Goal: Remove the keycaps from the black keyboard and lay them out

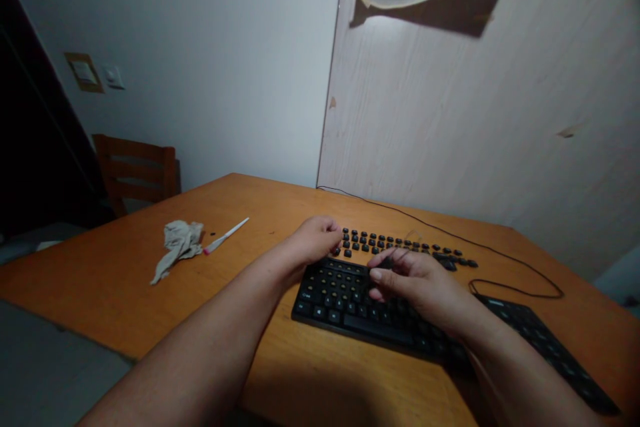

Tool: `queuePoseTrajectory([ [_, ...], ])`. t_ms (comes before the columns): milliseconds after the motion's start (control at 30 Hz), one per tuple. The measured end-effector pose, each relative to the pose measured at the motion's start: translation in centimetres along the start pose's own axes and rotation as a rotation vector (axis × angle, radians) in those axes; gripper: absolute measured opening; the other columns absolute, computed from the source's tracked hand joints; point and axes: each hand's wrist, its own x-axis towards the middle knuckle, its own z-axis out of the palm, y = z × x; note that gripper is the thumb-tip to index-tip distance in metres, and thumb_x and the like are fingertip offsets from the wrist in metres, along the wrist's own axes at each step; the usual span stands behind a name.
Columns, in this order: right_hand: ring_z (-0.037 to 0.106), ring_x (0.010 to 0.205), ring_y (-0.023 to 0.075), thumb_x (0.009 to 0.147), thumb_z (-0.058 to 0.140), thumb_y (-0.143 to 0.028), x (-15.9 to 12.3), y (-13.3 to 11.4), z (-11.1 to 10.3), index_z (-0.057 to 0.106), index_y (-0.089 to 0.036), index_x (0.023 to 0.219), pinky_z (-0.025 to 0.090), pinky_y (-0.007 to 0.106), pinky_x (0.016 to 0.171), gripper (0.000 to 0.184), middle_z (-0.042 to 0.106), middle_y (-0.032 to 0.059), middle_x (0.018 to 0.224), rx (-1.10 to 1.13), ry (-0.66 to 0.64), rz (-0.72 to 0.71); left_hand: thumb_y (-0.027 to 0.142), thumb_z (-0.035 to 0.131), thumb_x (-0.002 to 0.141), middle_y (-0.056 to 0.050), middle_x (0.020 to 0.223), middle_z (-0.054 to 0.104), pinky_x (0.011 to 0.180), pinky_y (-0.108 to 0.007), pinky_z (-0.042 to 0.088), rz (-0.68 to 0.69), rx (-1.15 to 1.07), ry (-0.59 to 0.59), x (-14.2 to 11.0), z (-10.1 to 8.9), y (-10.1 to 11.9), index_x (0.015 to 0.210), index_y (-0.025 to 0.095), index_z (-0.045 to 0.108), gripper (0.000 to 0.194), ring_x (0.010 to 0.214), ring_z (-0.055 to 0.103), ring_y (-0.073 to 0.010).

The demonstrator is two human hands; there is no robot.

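In the black kbd (363,325), bare key spots w/ small pale centers are seen in the upper-L rows, while black caps are seated along the front row. Further R, the kbd is partly hidden by the R hand (407,277). It is laid flat nr the table's (280,213) front edge, slightly angled. Behind it, loose keys (373,243) are lined up in rows, a bit uneven at the R end.

The L hand (320,239) is placed at the L end of these rows, fingers curled in; whether a key is held can't be told. The R hand is held over the kbd, thumb & fingertips brought close together; whether anything is pinched btwn them can't be told.

Part of a 2nd black board (555,347) is seen at R, nr the R forearm. A thin cord (435,223) is strung along the back & looped at R. Open tabletop is left L of the kbd, w/ a crumpled rag (183,243) & white stick (229,236), pink at one end, set well apart from it.
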Motion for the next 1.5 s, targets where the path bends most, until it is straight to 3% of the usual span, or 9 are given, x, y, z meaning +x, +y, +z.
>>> queuePoseTrajectory([
  [467,0.060,0.059,0.0132,0.086,0.063,-0.037,0.1,1.1,0.7,0.057,-0.019,0.097,0.045,0.025,0.056,0.022,0.060,-0.0027,0.069,-0.164,-0.108,-0.020,0.030,0.051,0.073,0.000,0.063,0.058,0.053,-0.022,0.037,0.034,0.216,-0.100,-0.5,0.2,0.9,0.069,0.016,0.059,0.017,0.059,0.050,-0.0128],
  [667,0.055,0.061,0.0147,0.089,0.059,-0.037,-0.1,1.1,0.9,0.060,-0.021,0.098,0.041,0.026,0.055,0.019,0.059,-0.0014,0.069,-0.471,-0.062,-0.139,0.028,0.051,0.072,0.000,0.065,0.059,0.052,-0.022,0.035,0.060,0.310,-0.140,-0.4,0.3,1.0,0.069,0.017,0.058,0.014,0.063,0.052,-0.0131],
  [833,0.057,0.073,0.0173,0.087,0.062,-0.037,-0.4,0.4,1.1,0.065,-0.021,0.094,0.043,0.029,0.066,0.018,0.064,0.0010,0.080,-0.653,-0.048,-0.221,0.028,0.049,0.077,0.001,0.065,0.058,0.052,-0.021,0.034,0.087,0.397,-0.210,-1.1,0.4,1.9,0.070,0.017,0.056,0.014,0.061,0.051,-0.0117],
  [1100,0.058,0.077,0.0176,0.090,0.057,-0.038,0.0,0.9,1.0,0.064,-0.020,0.094,0.044,0.029,0.071,0.019,0.065,0.0011,0.084,-0.506,-0.160,-0.204,0.026,0.049,0.076,0.001,0.069,0.058,0.052,-0.022,0.033,0.094,0.566,-0.415,-1.9,0.9,2.4,0.075,0.018,0.060,0.013,0.065,0.051,-0.0124],
  [1500,0.054,0.072,0.0158,0.088,0.059,-0.041,0.8,1.7,0.9,0.061,-0.018,0.087,0.040,0.028,0.066,0.023,0.061,0.0008,0.078,-0.286,-0.077,-0.107,0.029,0.057,0.069,0.003,0.069,0.059,0.050,-0.022,0.032,0.087,0.628,-0.506,-1.9,1.1,1.6,0.079,0.021,0.058,0.013,0.064,0.052,-0.0127],
])
